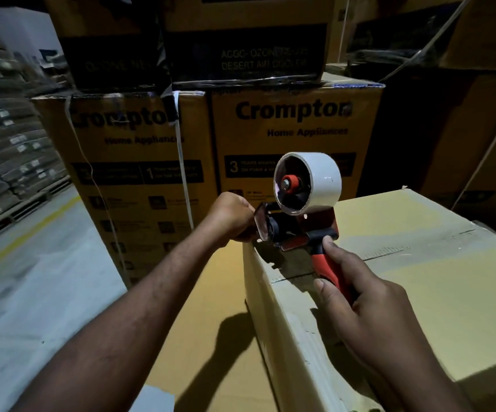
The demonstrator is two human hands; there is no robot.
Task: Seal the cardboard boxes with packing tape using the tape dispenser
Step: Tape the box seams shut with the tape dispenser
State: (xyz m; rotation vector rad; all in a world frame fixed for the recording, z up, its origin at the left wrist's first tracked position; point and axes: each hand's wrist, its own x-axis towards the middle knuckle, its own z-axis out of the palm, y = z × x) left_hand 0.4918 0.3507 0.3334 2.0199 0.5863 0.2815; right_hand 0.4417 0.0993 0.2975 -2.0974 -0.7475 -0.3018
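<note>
Warehouse cartons (294, 138) behind; left hand (232, 217), right hand (368, 304) hold one tape dispenser (306, 185).

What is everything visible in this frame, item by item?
tape dispenser: one, red and black, over the plain box's left edge
tape roll: one, white, mounted on the dispenser
plain cardboard box: one, brown, front right
lower cardboard box: one, tan, beside it, under the left forearm
Crompton boxes: two, yellow with black print, behind
air cooler boxes: two, dark print, stacked on top
strapping band: white, on the left Crompton box
sacks: many, grey, far left
floor: grey, yellow line
left hand: grips the dispenser's front end
right hand: grips the handle
</note>
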